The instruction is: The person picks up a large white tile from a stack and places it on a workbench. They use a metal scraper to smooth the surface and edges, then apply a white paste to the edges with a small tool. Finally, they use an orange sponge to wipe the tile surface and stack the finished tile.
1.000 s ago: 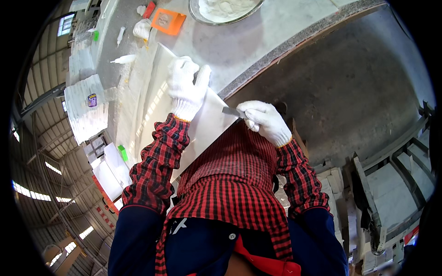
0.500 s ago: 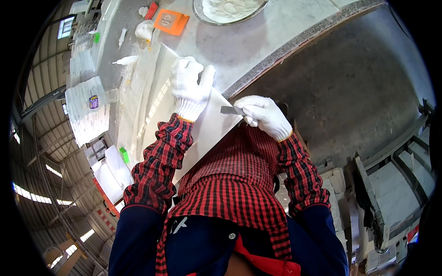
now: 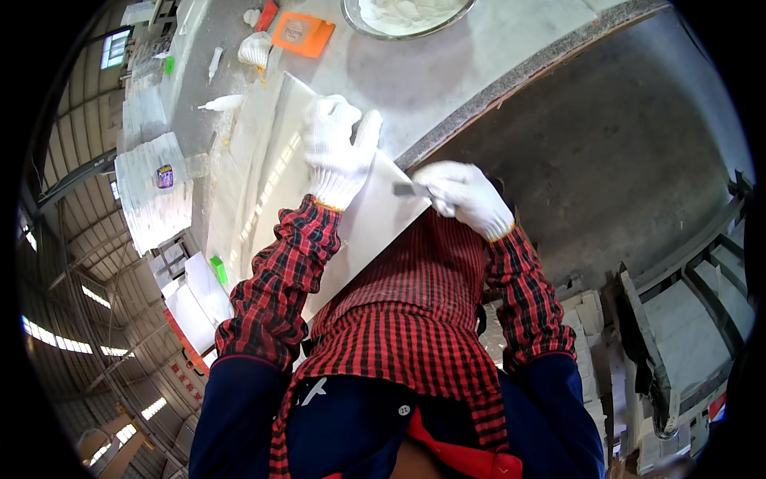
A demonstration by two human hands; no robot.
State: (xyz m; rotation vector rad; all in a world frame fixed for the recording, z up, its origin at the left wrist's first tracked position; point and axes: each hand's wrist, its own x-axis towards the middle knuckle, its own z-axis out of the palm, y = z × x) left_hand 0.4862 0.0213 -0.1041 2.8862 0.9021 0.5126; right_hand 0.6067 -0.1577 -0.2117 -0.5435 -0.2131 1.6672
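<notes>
My left hand [image 3: 339,148], in a white knitted glove, lies over the far edge of a glossy white slab [image 3: 369,219]. Its fingers are curled and the thumb sticks out to the right; the fingertips are hidden. In my right hand [image 3: 467,195], also gloved, a short flat grey metal scraper blade [image 3: 408,189] is pinched between thumb and fingers. The blade points left and looks slightly blurred, at the slab's edge close to its right corner. Whether the blade touches the slab I cannot tell.
A metal bowl of white powder or paste [image 3: 407,14] and an orange packet [image 3: 303,34] are on the stone-edged worktop [image 3: 399,76]. White squeeze bottles [image 3: 222,103] and a crumpled glove [image 3: 255,50] lie to the left. Slabs on a rack [image 3: 686,319] stand lower right.
The whole view has shifted slightly, with slab and hands a little further right. The blade is now blurred and shows less of its length. Both hands keep their holds.
</notes>
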